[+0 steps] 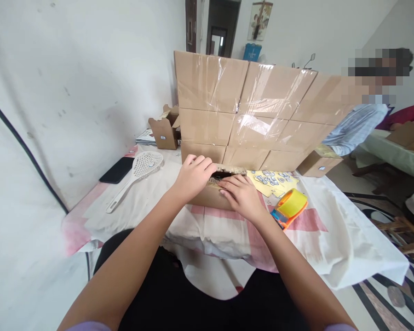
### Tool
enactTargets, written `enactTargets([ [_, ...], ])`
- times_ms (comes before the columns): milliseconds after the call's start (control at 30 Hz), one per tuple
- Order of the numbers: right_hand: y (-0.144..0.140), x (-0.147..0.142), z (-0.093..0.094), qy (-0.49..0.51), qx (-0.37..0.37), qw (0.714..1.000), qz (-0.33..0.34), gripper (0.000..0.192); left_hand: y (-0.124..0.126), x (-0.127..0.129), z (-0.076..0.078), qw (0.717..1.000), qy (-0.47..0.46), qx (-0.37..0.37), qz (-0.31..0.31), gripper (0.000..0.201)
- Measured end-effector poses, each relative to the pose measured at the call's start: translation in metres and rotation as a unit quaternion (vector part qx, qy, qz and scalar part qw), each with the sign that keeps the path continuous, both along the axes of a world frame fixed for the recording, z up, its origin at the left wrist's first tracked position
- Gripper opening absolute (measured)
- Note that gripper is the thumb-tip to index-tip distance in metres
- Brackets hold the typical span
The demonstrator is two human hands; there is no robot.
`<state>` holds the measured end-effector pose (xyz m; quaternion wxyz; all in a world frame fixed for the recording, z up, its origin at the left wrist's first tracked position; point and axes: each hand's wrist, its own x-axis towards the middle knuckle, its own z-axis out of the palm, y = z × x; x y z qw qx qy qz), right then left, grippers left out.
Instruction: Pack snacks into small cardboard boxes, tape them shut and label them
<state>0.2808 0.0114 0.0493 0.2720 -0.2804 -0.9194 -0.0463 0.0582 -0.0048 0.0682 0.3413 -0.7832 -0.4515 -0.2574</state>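
Two hands on small brown cardboard box (212, 193) at table centre | my left hand (193, 177) curls over its flap, right hand (241, 195) presses flat, fingers open | flaps nearly shut, dark gap left, untaped | yellow tape dispenser (290, 207) beside

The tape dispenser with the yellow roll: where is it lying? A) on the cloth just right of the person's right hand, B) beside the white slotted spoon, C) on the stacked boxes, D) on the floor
A: the tape dispenser lies on the cloth close beside the right hand, which rests on the small box.
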Motion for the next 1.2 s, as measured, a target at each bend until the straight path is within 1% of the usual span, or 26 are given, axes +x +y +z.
enactTargets([
  [133, 0.000, 0.000, -0.002, 0.003, 0.011, 1.000, -0.001, 0.023, -0.007, 0.000, -0.005, 0.998, 0.041, -0.025, -0.032, 0.023],
  [367, 0.001, 0.000, -0.006, 0.011, 0.036, 0.999, -0.002, 0.024, -0.009, -0.002, -0.014, 0.996, 0.031, -0.066, -0.052, 0.019],
  [500, 0.003, 0.001, -0.013, 0.019, 0.074, 0.997, 0.013, 0.026, -0.009, -0.003, -0.011, 0.992, 0.008, -0.113, -0.061, 0.020],
  [667, 0.002, 0.002, -0.020, 0.029, 0.104, 0.994, 0.016, 0.027, -0.012, -0.004, -0.001, 0.981, -0.028, -0.175, -0.079, 0.031],
  [733, 0.001, 0.002, -0.021, 0.033, 0.100, 0.994, 0.012, 0.027, -0.015, -0.004, 0.000, 0.975, -0.054, -0.196, -0.090, 0.029],
  [800, 0.000, 0.002, -0.022, 0.038, 0.091, 0.995, 0.008, 0.027, -0.018, -0.004, 0.000, 0.971, -0.059, -0.210, -0.095, 0.023],
  [967, 0.000, 0.004, -0.021, 0.031, 0.077, 0.997, 0.006, 0.028, -0.023, -0.004, -0.008, 0.976, -0.030, -0.205, -0.071, 0.009],
  [1067, 0.001, 0.004, -0.020, 0.026, 0.075, 0.997, 0.005, 0.028, -0.023, -0.002, -0.011, 0.979, -0.016, -0.195, -0.062, 0.007],
  [1200, 0.000, 0.001, -0.019, 0.024, 0.071, 0.997, -0.002, 0.028, -0.022, -0.001, -0.010, 0.978, -0.010, -0.197, -0.065, 0.006],
])
